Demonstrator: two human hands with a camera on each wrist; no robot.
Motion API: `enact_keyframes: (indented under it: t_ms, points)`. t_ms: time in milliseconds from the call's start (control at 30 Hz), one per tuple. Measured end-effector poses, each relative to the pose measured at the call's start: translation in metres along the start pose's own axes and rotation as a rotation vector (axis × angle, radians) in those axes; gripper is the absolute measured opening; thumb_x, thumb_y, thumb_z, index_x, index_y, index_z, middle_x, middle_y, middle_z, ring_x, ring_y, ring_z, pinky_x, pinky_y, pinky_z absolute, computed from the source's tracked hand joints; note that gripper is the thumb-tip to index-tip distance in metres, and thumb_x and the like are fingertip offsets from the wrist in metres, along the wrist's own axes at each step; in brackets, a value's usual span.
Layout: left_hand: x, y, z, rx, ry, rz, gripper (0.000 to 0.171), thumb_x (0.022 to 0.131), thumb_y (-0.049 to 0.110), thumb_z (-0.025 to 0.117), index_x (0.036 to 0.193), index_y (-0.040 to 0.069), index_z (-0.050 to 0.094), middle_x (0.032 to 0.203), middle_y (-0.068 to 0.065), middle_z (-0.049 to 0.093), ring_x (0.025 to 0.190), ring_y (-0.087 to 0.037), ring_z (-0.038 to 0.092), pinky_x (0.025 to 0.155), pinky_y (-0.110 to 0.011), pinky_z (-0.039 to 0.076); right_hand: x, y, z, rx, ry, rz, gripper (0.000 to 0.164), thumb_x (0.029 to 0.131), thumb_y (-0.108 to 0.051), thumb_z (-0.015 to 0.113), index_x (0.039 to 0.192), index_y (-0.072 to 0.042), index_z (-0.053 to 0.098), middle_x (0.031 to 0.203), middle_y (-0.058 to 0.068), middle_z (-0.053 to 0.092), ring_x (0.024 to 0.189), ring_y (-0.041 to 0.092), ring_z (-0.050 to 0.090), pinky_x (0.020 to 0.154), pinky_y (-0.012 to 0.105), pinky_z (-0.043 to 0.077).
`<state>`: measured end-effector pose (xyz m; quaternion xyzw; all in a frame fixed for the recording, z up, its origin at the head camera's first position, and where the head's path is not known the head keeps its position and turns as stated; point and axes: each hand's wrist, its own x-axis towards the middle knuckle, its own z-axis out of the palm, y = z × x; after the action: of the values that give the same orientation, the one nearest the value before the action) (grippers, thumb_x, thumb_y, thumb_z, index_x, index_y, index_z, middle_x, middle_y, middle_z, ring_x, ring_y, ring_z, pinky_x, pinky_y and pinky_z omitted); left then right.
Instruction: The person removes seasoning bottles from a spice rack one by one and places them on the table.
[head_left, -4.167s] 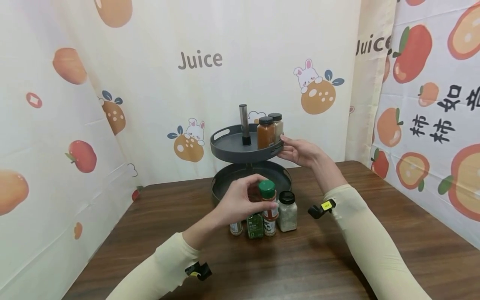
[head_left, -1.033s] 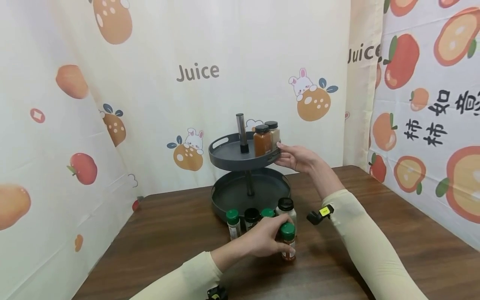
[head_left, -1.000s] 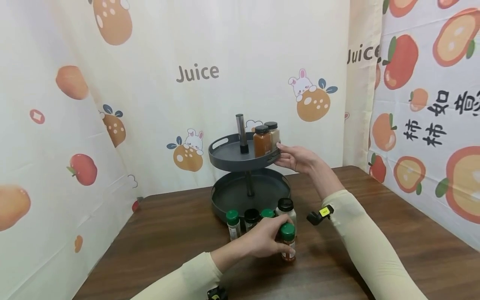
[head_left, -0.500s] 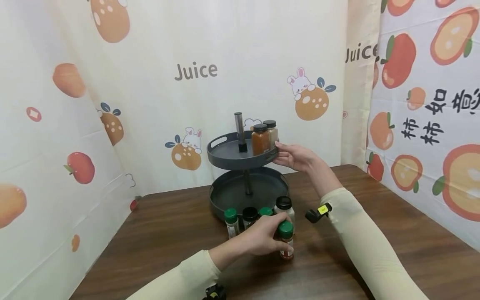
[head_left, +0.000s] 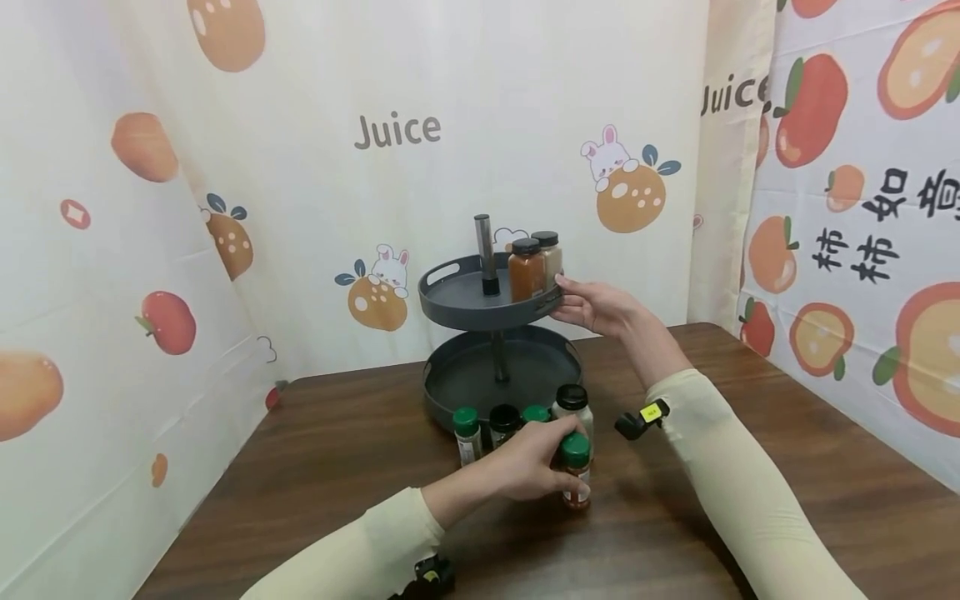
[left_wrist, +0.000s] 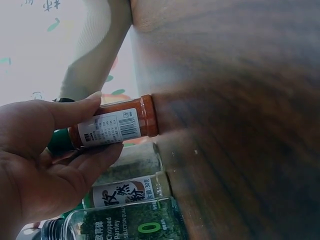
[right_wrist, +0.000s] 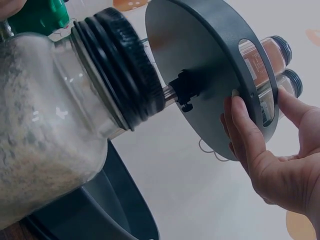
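In the head view my left hand holds a small spice jar with a green cap, thumb on one side and fingers on the other. Its contents are orange-red, and the left wrist view shows a barcode label; its base is right at the tabletop. My right hand grips the upper tray of a dark grey two-tier rack by the rim, beside a handle slot. The right wrist view shows the thumb above that rim and the fingers underneath. On this tray stand an orange spice jar and a beige spice jar, both black-capped.
The lower tray sits behind a row of jars: a green-capped jar, a black-capped parsley jar, a cumin jar and a larger black-capped jar. A metal post rises through the rack.
Since the oldest frame my left hand has lowered the green-capped jar from above the row to its front right. Over the last second both hands have stayed put.
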<state>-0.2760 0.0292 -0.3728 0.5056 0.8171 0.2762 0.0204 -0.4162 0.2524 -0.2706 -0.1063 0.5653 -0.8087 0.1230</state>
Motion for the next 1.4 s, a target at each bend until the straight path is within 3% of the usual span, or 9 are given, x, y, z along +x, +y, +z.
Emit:
enact_keyframes:
  t_ms: [267, 500, 767, 1067, 1400]
  points:
    - [-0.001, -0.002, 0.001, -0.006, -0.001, -0.011, 0.044, 0.081, 0.028, 0.081, 0.113, 0.021, 0.051, 0.097, 0.010, 0.063, 0.086, 0.002, 0.059, 0.074, -0.015, 0.051, -0.004, -0.003, 0.009, -0.012, 0.026, 0.051, 0.073, 0.087, -0.024, 0.075, 0.145, -0.002, 0.036, 0.101, 0.016, 0.075, 0.100, 0.030, 0.069, 0.080, 0.034, 0.059]
    - [0.001, -0.002, 0.000, -0.005, -0.016, -0.003, 0.044, 0.082, 0.029, 0.081, 0.113, 0.021, 0.051, 0.097, 0.011, 0.063, 0.087, 0.003, 0.059, 0.075, -0.015, 0.051, -0.005, -0.002, 0.007, -0.018, -0.035, 0.050, 0.069, 0.092, -0.021, 0.070, 0.144, 0.002, 0.032, 0.102, 0.019, 0.074, 0.095, 0.029, 0.070, 0.076, 0.031, 0.060]
    - [0.001, -0.001, -0.003, 0.021, -0.009, -0.003, 0.045, 0.081, 0.029, 0.081, 0.113, 0.022, 0.050, 0.098, 0.011, 0.063, 0.089, 0.004, 0.058, 0.075, -0.015, 0.051, 0.002, -0.004, 0.003, -0.016, -0.124, 0.021, 0.065, 0.097, -0.028, 0.063, 0.148, -0.001, 0.033, 0.118, 0.021, 0.067, 0.113, 0.036, 0.061, 0.087, 0.039, 0.057]
    - [0.000, 0.001, -0.002, 0.018, -0.019, -0.018, 0.045, 0.082, 0.030, 0.080, 0.115, 0.021, 0.050, 0.101, 0.011, 0.063, 0.091, 0.003, 0.058, 0.078, -0.017, 0.051, 0.003, 0.001, -0.009, 0.071, -0.076, -0.038, 0.061, 0.095, -0.018, 0.066, 0.148, -0.006, 0.039, 0.126, 0.020, 0.061, 0.116, 0.033, 0.060, 0.089, 0.040, 0.055]
    - [0.000, 0.000, -0.002, 0.025, -0.014, -0.010, 0.045, 0.081, 0.030, 0.081, 0.114, 0.021, 0.051, 0.097, 0.012, 0.062, 0.087, 0.004, 0.058, 0.075, -0.014, 0.050, 0.004, -0.001, -0.010, 0.048, -0.095, -0.012, 0.065, 0.100, -0.015, 0.058, 0.154, -0.003, 0.023, 0.118, 0.018, 0.066, 0.108, 0.028, 0.065, 0.083, 0.035, 0.059]
